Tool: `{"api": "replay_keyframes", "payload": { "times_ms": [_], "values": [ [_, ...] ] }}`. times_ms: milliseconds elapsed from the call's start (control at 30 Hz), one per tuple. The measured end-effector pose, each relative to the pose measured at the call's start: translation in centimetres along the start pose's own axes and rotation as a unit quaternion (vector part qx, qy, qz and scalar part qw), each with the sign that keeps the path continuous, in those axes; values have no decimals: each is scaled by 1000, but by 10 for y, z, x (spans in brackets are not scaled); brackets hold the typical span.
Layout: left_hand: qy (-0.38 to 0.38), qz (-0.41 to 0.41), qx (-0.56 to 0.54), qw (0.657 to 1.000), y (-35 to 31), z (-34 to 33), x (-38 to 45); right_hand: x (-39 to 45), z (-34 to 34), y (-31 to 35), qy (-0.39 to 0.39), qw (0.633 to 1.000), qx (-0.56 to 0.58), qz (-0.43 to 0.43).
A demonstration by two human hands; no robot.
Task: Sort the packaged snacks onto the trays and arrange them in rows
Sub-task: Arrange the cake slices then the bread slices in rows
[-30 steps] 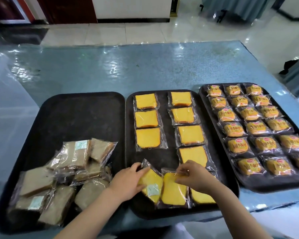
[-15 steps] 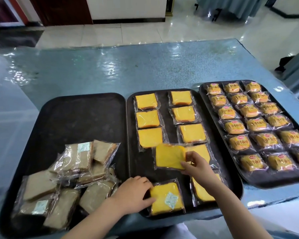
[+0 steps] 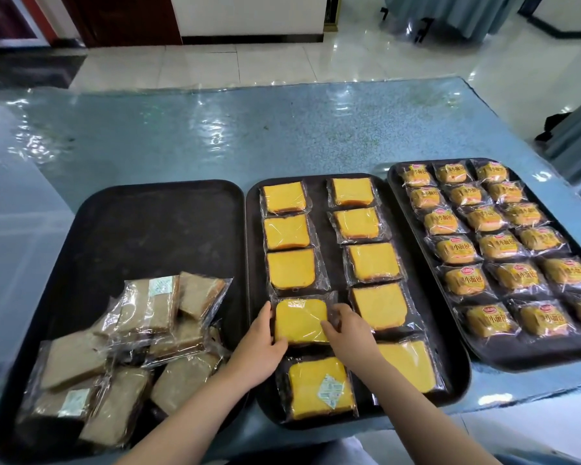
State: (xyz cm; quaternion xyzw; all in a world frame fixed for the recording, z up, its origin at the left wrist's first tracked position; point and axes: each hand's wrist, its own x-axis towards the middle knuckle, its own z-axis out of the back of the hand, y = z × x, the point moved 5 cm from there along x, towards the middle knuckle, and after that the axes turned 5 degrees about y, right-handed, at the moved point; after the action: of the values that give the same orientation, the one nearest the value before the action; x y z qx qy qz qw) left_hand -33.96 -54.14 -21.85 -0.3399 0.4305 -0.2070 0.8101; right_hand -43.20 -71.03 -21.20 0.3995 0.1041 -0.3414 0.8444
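The left hand (image 3: 260,347) and the right hand (image 3: 346,333) both press on one flat yellow cake slice in a clear plastic wrapper (image 3: 301,322). The left fingers hold its left edge and the right fingers pinch its right edge, so both hands are holding it, one on each side. I think two hands make it easy to turn it straight.

This cake slice lies fourth in the left row of the black middle tray (image 3: 319,209), right under three other yellow slices. It looks like the hands are lining it up with them.

Just below it lies another wrapped yellow slice with a small white packet inside (image 3: 321,387). It sits a bit crooked and may need fixing next.

The right row of that tray has five yellow slices.

On the black left tray (image 3: 168,223) is a messy pile of brown wrapped cake slices (image 3: 131,347). They lie on top of each other and are not in rows yet.

The black right tray (image 3: 547,349) is full of small round yellow buns in printed wrappers (image 3: 493,246), in three neat rows. That tray looks done
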Motion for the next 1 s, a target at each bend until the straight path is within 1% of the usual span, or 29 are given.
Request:
{"api": "replay_keyframes", "payload": {
  "times_ms": [67, 133, 200, 300, 400, 500, 567, 700, 767, 833, 1000],
  "values": [
    [-8, -10, 10, 1000, -3, 0, 2, 3, 0, 2, -24, 999, 27, -16],
    [-6, -20, 42, 999, -6, -1, 2, 6, 1, 2, -40, 998, 37, -25],
    [-3, -24, 85, 996, -7, -3, 2, 9, 1, 3, -41, 999, 15, -22],
    [-19, -38, 137, 990, -8, -2, -2, 8, 0, 4, -21, 998, -49, 15],
    [-54, -91, 190, 976, -10, 0, -11, 0, 1, 1, -16, 993, -95, 66],
    [-83, -168, 227, 956, -12, 2, -21, -16, 7, -2, -16, 991, -92, 101],
    [-67, -200, 231, 950, -12, -2, -28, -29, 9, -7, -1, 991, -81, 105],
    [14, -221, 258, 940, -5, -17, -38, -52, 5, -21, 49, 986, -121, 100],
    [59, -216, 291, 930, 1, -25, -41, -62, 1, -26, 82, 983, -129, 104],
    [89, -204, 319, 921, 7, -32, -44, -72, -5, -31, 107, 977, -137, 121],
    [113, -157, 381, 904, 20, -47, -55, -89, -19, -45, 178, 959, -178, 132]
  ]
}}
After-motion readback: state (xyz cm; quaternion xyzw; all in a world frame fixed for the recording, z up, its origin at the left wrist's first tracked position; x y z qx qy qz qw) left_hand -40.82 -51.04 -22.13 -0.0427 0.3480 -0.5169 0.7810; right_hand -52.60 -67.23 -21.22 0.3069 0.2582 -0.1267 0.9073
